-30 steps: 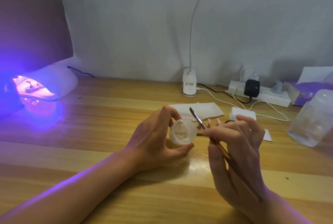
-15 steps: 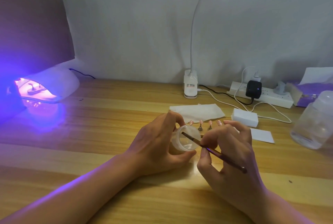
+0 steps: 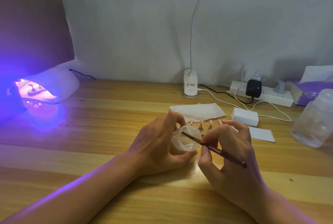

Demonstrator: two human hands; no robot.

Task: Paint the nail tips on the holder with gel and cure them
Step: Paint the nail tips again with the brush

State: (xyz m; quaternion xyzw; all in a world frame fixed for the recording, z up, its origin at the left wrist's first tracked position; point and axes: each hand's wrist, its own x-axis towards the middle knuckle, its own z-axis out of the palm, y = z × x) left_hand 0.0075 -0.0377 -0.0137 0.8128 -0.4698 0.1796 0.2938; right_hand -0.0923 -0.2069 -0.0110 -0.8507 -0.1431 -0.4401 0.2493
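Note:
My left hand (image 3: 155, 148) grips a small clear plastic cup (image 3: 187, 141), tilted with its mouth toward my right hand. My right hand (image 3: 232, 153) pinches a thin brush (image 3: 223, 152), and the brush tip reaches inside the cup. Just behind both hands stand several pink nail tips (image 3: 201, 121) on small metal stands; the holder's base is hidden by my fingers. At the far left a white curing lamp (image 3: 54, 85) glows violet, with a nail holder lying inside it.
A white tissue (image 3: 198, 111) lies behind the nail tips, with a white block (image 3: 245, 116) and a paper slip (image 3: 261, 133) to the right. A clear bottle (image 3: 313, 121), a power strip (image 3: 266, 95) with cables, a desk lamp base (image 3: 190, 86) and a purple tissue box (image 3: 310, 88) stand along the back and right.
The brush was held above the cup with its tip up; my right hand has turned it and put the tip into the cup. The left hand keeps holding the cup.

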